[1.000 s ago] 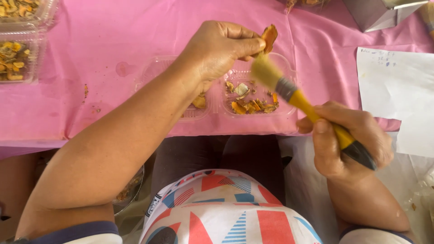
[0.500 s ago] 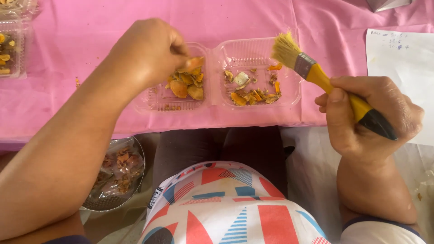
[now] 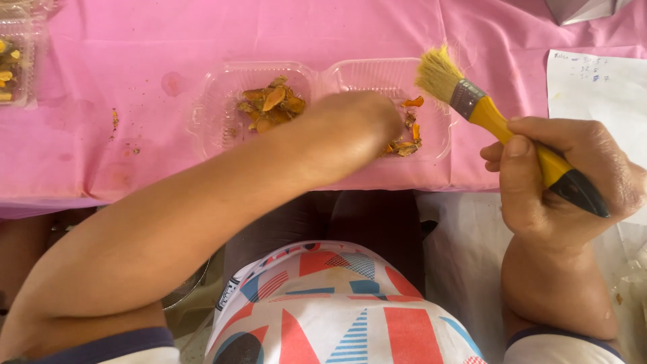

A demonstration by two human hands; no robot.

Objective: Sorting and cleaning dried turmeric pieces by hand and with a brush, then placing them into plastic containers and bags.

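Head view: left hand (image 3: 357, 128) hides fingertips, tray (image 3: 431, 145) pieces; right hand (image 3: 563, 178) grips brush (image 3: 499, 125).

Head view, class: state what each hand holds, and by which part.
The right hand grips a paintbrush by its yellow-and-black handle, bristles up. The left hand reaches into the clear tray; whether it holds a piece cannot be told.

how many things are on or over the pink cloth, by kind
Hands: 2, left hand reaching into the tray, right hand holding the brush
Yellow-handled brush: 1
Clear two-compartment tray with orange pieces: 1
Other clear container at the left edge: at least 1, cut off
White paper sheet: 1
Total: 6
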